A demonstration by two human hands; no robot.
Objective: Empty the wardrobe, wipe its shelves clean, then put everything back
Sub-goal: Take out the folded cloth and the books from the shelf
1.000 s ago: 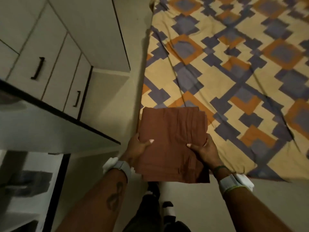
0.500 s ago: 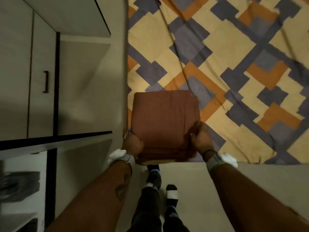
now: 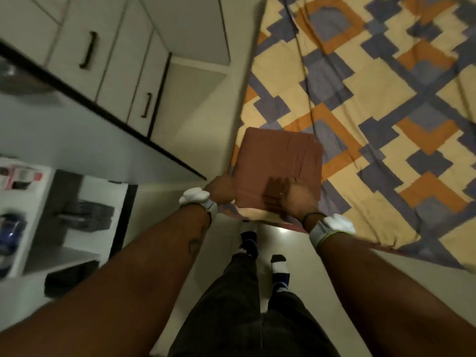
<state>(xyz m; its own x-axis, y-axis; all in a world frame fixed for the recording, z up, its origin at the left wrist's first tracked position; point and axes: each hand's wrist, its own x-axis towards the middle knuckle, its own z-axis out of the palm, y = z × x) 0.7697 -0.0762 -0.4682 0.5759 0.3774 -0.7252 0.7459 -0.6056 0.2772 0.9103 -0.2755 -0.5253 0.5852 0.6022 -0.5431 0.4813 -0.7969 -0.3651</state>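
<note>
A folded brown cloth (image 3: 280,158) lies on the near left corner of the bed, on the patterned bedsheet (image 3: 386,104). My left hand (image 3: 221,188) is at the cloth's near left edge, with its fingers hidden under the fabric. My right hand (image 3: 291,195) rests flat on top of the cloth near its front edge, fingers pointing left. The open wardrobe (image 3: 61,248) is at my left, its white shelves holding dark folded clothes (image 3: 86,215) and a blurred blue item (image 3: 10,231).
A white wardrobe door (image 3: 103,143) with a dark edge stands open between me and the bed. Behind it are cupboard fronts with black handles (image 3: 88,50). My legs and socked feet (image 3: 279,269) stand on the pale floor beside the bed.
The brown cloth has gone from held in both hands to resting on the bed corner. My right hand has moved from its side onto its top. The view has swung toward the wardrobe.
</note>
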